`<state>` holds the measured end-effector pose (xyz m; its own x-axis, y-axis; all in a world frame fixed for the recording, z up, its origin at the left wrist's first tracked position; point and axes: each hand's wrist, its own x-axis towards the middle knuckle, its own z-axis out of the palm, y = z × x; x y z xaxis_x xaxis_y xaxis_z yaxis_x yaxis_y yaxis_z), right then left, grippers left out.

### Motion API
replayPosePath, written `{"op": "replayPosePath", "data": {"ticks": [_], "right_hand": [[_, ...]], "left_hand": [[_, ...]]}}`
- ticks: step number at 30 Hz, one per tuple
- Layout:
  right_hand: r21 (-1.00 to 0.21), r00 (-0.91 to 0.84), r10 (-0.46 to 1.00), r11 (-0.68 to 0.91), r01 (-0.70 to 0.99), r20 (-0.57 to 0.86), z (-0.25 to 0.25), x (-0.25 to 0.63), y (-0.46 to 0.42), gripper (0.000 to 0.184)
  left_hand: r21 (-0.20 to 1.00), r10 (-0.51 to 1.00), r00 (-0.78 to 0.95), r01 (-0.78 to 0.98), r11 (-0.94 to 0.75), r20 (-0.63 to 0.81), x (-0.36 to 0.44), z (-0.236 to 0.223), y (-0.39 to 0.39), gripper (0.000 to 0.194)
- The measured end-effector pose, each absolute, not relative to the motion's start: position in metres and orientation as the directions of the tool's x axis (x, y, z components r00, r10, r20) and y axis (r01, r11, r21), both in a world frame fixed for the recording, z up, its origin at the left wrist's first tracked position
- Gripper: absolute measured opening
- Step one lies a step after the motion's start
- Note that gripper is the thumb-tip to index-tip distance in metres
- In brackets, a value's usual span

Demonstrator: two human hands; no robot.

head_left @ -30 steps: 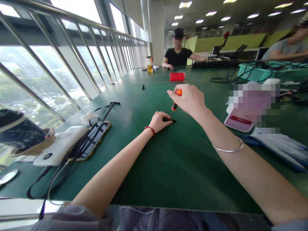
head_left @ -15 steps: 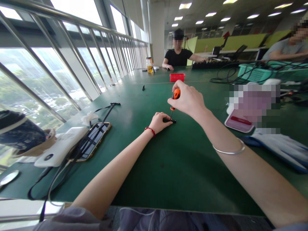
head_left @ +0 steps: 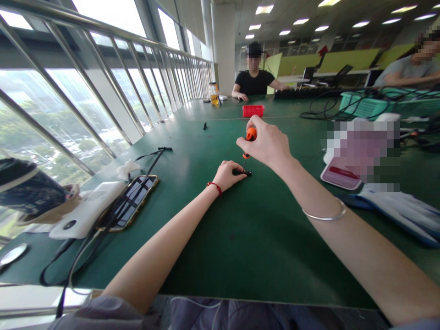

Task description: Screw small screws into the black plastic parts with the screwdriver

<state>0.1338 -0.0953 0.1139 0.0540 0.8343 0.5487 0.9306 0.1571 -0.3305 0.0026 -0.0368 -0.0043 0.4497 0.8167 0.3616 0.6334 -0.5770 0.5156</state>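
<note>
My right hand [head_left: 270, 141] is closed around the orange and black handle of a screwdriver [head_left: 251, 134], which stands nearly upright. Its thin metal shaft runs down to a small black part [head_left: 246, 173] lying on the green table [head_left: 220, 256]. With fingers and thumb my left hand [head_left: 227, 175] grips that black part from the left and presses it against the tabletop. Part of it is hidden under my fingers, so its exact kind does not show. Whether the tip sits in a screw is too small to make out.
Beyond my hands stands a red bin [head_left: 253, 111], with a small black piece [head_left: 205, 125] left of it. A phone [head_left: 137, 201] with straps and a white power bank [head_left: 87, 211] lie left. Gloves [head_left: 398, 208] and a teal basket [head_left: 360, 104] are right. A person [head_left: 254, 80] sits opposite.
My right hand has turned slightly on the screwdriver handle and shifted a little left. My left hand and the black part stay put. The person opposite has drawn one arm back a little.
</note>
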Motion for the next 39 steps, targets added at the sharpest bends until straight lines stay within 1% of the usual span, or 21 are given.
{"op": "replayPosePath", "data": {"ticks": [4, 7, 11, 15, 17, 20, 23, 28, 31, 35, 39], "right_hand": [[-0.326, 0.065, 0.852, 0.128, 0.937, 0.52, 0.113, 0.134, -0.094, 0.035], [-0.325, 0.047, 0.845, 0.153, 0.933, 0.532, 0.112, 0.133, -0.094, 0.024], [-0.357, 0.038, 0.846, 0.183, 0.916, 0.531, 0.112, 0.132, -0.095, 0.037], [-0.351, 0.058, 0.843, 0.159, 0.923, 0.535, 0.11, 0.131, -0.095, 0.04], [-0.342, 0.068, 0.837, 0.146, 0.928, 0.543, 0.11, 0.131, -0.094, 0.035], [-0.347, 0.062, 0.839, 0.155, 0.925, 0.54, 0.11, 0.132, -0.093, 0.023], [-0.381, 0.066, 0.854, 0.16, 0.91, 0.516, 0.111, 0.133, -0.094, 0.027], [-0.422, 0.077, 0.879, 0.148, 0.894, 0.471, 0.11, 0.136, -0.092, 0.027], [-0.426, 0.09, 0.862, 0.153, 0.892, 0.499, 0.111, 0.137, -0.092, 0.017], [-0.425, 0.077, 0.857, 0.173, 0.888, 0.509, 0.111, 0.138, -0.093, 0.016], [-0.435, 0.12, 0.829, 0.157, 0.887, 0.546, 0.112, 0.145, -0.092, 0.024]], "left_hand": [[0.52, 0.817, 0.454, 0.63, -0.577, 0.357, 0.003, -0.004, -0.037, 0.013], [0.52, 0.816, 0.453, 0.629, -0.578, 0.359, 0.003, -0.004, -0.037, 0.013], [0.52, 0.815, 0.455, 0.627, -0.58, 0.359, 0.003, -0.003, -0.037, 0.015], [0.515, 0.812, 0.455, 0.628, -0.583, 0.365, 0.003, -0.003, -0.037, 0.014], [0.518, 0.813, 0.456, 0.626, -0.583, 0.363, 0.002, -0.004, -0.037, 0.013], [0.525, 0.814, 0.456, 0.623, -0.58, 0.36, 0.002, -0.005, -0.036, 0.014], [0.528, 0.815, 0.454, 0.622, -0.579, 0.36, 0.002, -0.005, -0.036, 0.014], [0.522, 0.813, 0.451, 0.623, -0.582, 0.369, 0.003, -0.005, -0.036, 0.014], [0.524, 0.817, 0.447, 0.626, -0.577, 0.365, 0.003, -0.005, -0.037, 0.014], [0.522, 0.819, 0.447, 0.631, -0.574, 0.361, 0.003, -0.005, -0.037, 0.015], [0.516, 0.814, 0.451, 0.63, -0.58, 0.365, 0.002, -0.006, -0.035, 0.015]]}}
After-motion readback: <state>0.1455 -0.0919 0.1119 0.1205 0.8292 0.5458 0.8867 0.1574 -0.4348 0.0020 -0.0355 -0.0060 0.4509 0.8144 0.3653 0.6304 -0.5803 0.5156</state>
